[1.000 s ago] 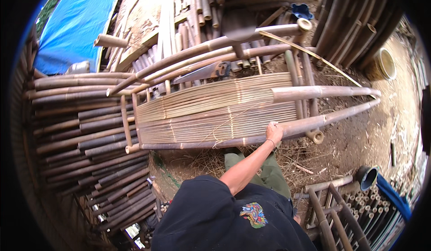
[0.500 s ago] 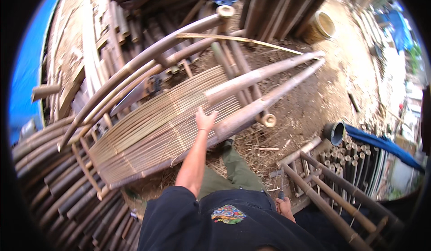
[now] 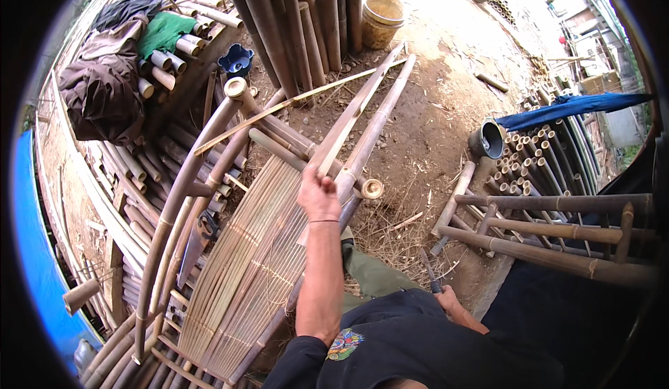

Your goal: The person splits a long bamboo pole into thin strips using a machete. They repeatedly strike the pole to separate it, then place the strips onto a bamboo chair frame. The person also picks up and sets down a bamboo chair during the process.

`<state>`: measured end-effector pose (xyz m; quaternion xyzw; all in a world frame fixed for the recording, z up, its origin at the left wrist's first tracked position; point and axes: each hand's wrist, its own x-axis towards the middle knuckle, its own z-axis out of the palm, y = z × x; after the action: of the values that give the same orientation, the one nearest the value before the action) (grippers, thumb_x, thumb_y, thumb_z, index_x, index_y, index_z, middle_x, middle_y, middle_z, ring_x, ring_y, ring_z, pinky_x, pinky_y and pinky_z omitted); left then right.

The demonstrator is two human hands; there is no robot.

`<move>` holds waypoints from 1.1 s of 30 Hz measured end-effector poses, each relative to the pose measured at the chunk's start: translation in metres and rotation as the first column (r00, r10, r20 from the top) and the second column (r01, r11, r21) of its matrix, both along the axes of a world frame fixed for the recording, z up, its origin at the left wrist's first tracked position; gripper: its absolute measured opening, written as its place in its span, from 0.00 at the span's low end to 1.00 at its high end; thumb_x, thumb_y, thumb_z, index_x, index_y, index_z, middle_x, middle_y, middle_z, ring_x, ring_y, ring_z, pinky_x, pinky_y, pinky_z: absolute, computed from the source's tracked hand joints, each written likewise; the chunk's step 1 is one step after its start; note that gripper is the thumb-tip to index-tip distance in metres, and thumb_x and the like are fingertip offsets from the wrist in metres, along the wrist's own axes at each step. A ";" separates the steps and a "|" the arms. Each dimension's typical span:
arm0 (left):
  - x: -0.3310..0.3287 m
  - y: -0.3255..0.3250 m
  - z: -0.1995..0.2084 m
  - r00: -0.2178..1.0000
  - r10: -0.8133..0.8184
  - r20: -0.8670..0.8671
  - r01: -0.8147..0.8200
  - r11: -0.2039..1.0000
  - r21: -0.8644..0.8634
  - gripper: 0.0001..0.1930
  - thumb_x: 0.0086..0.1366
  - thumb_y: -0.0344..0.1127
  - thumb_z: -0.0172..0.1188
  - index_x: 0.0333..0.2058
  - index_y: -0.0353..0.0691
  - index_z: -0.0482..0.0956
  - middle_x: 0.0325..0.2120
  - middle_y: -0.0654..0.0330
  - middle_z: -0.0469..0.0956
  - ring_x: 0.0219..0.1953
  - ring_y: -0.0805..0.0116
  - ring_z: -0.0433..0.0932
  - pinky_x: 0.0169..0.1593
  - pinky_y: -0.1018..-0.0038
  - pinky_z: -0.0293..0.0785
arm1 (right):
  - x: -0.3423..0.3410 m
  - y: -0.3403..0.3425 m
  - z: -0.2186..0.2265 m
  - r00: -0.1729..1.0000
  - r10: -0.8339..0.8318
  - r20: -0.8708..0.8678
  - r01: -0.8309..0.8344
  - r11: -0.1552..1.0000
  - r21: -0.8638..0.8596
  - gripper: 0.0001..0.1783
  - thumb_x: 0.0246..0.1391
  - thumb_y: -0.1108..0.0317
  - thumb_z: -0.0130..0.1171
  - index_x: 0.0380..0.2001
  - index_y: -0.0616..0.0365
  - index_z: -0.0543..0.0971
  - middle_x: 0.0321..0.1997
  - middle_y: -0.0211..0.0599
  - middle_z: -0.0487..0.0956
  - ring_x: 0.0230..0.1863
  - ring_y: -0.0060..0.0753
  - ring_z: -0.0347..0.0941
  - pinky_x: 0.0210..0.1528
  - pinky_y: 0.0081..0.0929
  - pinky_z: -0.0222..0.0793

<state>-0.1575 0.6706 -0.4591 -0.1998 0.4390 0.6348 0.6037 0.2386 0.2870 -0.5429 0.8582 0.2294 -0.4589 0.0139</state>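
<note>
My left hand point(image 3: 319, 192) is closed around a split bamboo pole point(image 3: 357, 110), its pale cut side showing. The pole slants away over the bamboo bench point(image 3: 230, 263), whose seat is made of thin slats. Beside it lies a whole bamboo pole point(image 3: 380, 117), close to parallel. Low at my right side, my right hand point(image 3: 454, 304) grips the dark handle of a knife point(image 3: 431, 272), blade pointing away from me. A handsaw point(image 3: 194, 250) rests behind the bench's curved back rail point(image 3: 174, 201).
Upright bamboo poles point(image 3: 306, 27) stand at the far side, near a dirty yellow bucket point(image 3: 382, 21). To my right are a bamboo frame point(image 3: 550, 236), a dark bucket point(image 3: 486, 140) and stacked bamboo. Cloths point(image 3: 104, 82) drape over a pile at far left. Shavings point(image 3: 397, 229) litter the ground.
My left hand has gone from spread fingers above the slats to gripping the split pole, which has tilted to show its cut side. The view has turned; the knife stays in my right hand.
</note>
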 end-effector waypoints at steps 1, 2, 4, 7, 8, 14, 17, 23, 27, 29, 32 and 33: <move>0.020 0.007 0.029 0.998 -0.025 -0.058 0.030 0.997 0.076 0.09 0.60 0.37 0.64 0.25 0.47 0.72 0.16 0.70 0.70 0.17 0.80 0.70 0.21 0.85 0.68 | 0.002 -0.003 -0.006 1.000 0.022 0.017 -0.022 0.999 0.031 0.35 0.41 0.64 0.69 0.50 0.71 0.68 0.42 0.55 0.77 0.42 0.41 0.76 0.46 0.33 0.71; 0.039 0.012 0.057 0.992 -0.048 -0.115 0.065 0.987 0.148 0.09 0.60 0.36 0.64 0.26 0.44 0.73 0.16 0.70 0.69 0.17 0.79 0.71 0.20 0.85 0.68 | 0.003 -0.007 -0.010 0.998 0.042 0.036 -0.044 0.997 0.060 0.35 0.41 0.63 0.69 0.50 0.71 0.68 0.43 0.55 0.77 0.44 0.42 0.76 0.48 0.33 0.70; 0.075 0.021 0.105 0.943 -0.144 -0.299 0.193 0.971 0.143 0.10 0.59 0.36 0.66 0.28 0.39 0.74 0.17 0.67 0.70 0.17 0.77 0.72 0.21 0.83 0.69 | -0.004 -0.002 -0.006 1.000 -0.006 0.010 0.006 0.999 0.047 0.37 0.40 0.61 0.70 0.51 0.70 0.67 0.46 0.56 0.76 0.47 0.43 0.74 0.51 0.33 0.68; 0.117 0.028 0.132 0.894 -0.168 -0.415 0.270 0.942 0.200 0.14 0.60 0.39 0.65 0.29 0.34 0.73 0.18 0.64 0.72 0.17 0.75 0.73 0.21 0.81 0.70 | -0.016 0.015 0.014 0.994 0.080 0.072 -0.085 0.994 0.069 0.40 0.39 0.61 0.71 0.53 0.70 0.65 0.46 0.55 0.75 0.46 0.44 0.74 0.50 0.33 0.69; 0.123 0.032 0.138 0.887 -0.157 -0.435 0.271 0.939 0.214 0.14 0.60 0.39 0.65 0.29 0.34 0.73 0.18 0.63 0.73 0.17 0.75 0.73 0.21 0.81 0.70 | -0.016 0.020 0.017 0.997 0.047 0.066 -0.051 0.997 0.060 0.41 0.39 0.60 0.71 0.54 0.69 0.66 0.47 0.55 0.75 0.48 0.45 0.74 0.51 0.34 0.68; 0.134 0.057 0.164 0.838 -0.133 -0.528 0.301 0.921 0.246 0.15 0.61 0.39 0.65 0.29 0.33 0.73 0.19 0.60 0.74 0.17 0.74 0.73 0.20 0.80 0.70 | -0.008 0.009 0.009 0.990 -0.140 0.030 0.139 0.990 0.015 0.39 0.41 0.65 0.70 0.55 0.68 0.65 0.45 0.52 0.76 0.43 0.39 0.75 0.47 0.32 0.71; 0.129 0.060 0.166 0.837 -0.138 -0.529 0.320 0.908 0.269 0.14 0.59 0.39 0.66 0.28 0.33 0.75 0.19 0.61 0.75 0.16 0.76 0.72 0.20 0.82 0.68 | 0.011 -0.012 -0.016 0.992 -0.110 0.055 0.108 0.993 0.040 0.37 0.39 0.66 0.70 0.53 0.68 0.66 0.42 0.53 0.77 0.38 0.38 0.77 0.41 0.32 0.72; 0.026 0.032 0.075 0.296 -0.341 -0.892 0.579 0.807 -0.116 0.09 0.56 0.35 0.62 0.28 0.34 0.78 0.23 0.63 0.73 0.25 0.75 0.68 0.29 0.76 0.66 | -0.007 0.014 0.024 0.989 -0.128 0.075 0.127 0.992 0.024 0.37 0.42 0.64 0.68 0.53 0.69 0.66 0.44 0.53 0.76 0.43 0.39 0.75 0.47 0.33 0.70; -0.110 -0.017 -0.098 0.186 -0.456 -0.871 0.461 0.823 -0.333 0.10 0.60 0.36 0.60 0.28 0.34 0.75 0.19 0.67 0.69 0.21 0.79 0.64 0.25 0.79 0.61 | -0.003 0.003 0.027 0.990 -0.134 0.042 0.134 0.991 0.008 0.42 0.42 0.65 0.69 0.58 0.69 0.61 0.41 0.52 0.77 0.37 0.40 0.77 0.40 0.32 0.72; -0.147 -0.042 -0.166 0.370 -0.536 -0.759 0.433 0.822 -0.370 0.07 0.61 0.36 0.60 0.28 0.40 0.75 0.19 0.70 0.69 0.21 0.81 0.65 0.23 0.82 0.60 | 0.008 -0.018 0.017 0.994 -0.103 0.038 0.104 0.994 -0.024 0.42 0.42 0.65 0.69 0.58 0.69 0.61 0.40 0.52 0.77 0.35 0.39 0.77 0.38 0.32 0.72; -0.141 -0.041 -0.199 0.528 -0.562 -0.637 0.445 0.821 -0.357 0.07 0.61 0.38 0.61 0.32 0.43 0.75 0.22 0.67 0.72 0.20 0.83 0.65 0.22 0.84 0.60 | 0.008 -0.027 0.023 0.988 -0.149 0.046 0.151 0.988 -0.043 0.39 0.43 0.66 0.69 0.56 0.68 0.62 0.39 0.50 0.77 0.34 0.37 0.76 0.37 0.32 0.72; -0.125 -0.034 -0.208 0.504 -0.599 -0.622 0.458 0.796 -0.396 0.11 0.60 0.39 0.62 0.35 0.39 0.76 0.24 0.65 0.73 0.21 0.81 0.67 0.23 0.83 0.63 | 0.007 -0.025 0.029 0.982 -0.179 0.057 0.182 0.982 -0.045 0.39 0.43 0.66 0.69 0.56 0.68 0.62 0.39 0.50 0.77 0.33 0.37 0.76 0.37 0.31 0.72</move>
<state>-0.2826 0.6366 -0.6667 0.1572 0.7341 0.4015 0.5246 0.2460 0.2622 -0.5139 0.8867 0.1386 -0.4410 -0.0003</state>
